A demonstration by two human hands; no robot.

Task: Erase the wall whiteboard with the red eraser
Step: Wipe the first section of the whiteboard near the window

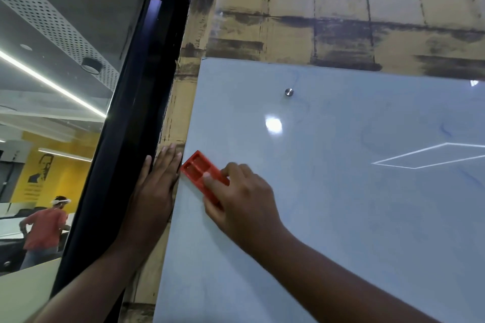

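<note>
A pale glass whiteboard (pixel 328 191) hangs on the wall and fills the right half of the view. Faint blue marker strokes remain at its right side and near the top stud. The red eraser (pixel 196 168) lies flat against the board near its left edge. My right hand (pixel 241 199) grips the eraser's lower end, with fingers curled over it. My left hand (pixel 154 189) rests flat with straight fingers on the wall strip just left of the board's edge.
A black window frame (pixel 136 113) runs diagonally left of the board. Through the glass, a person in a red shirt (pixel 44 228) stands in another room. Tan, dark-smudged wall (pixel 341 21) lies above the board. A metal mounting stud (pixel 289 92) sits near the board's top.
</note>
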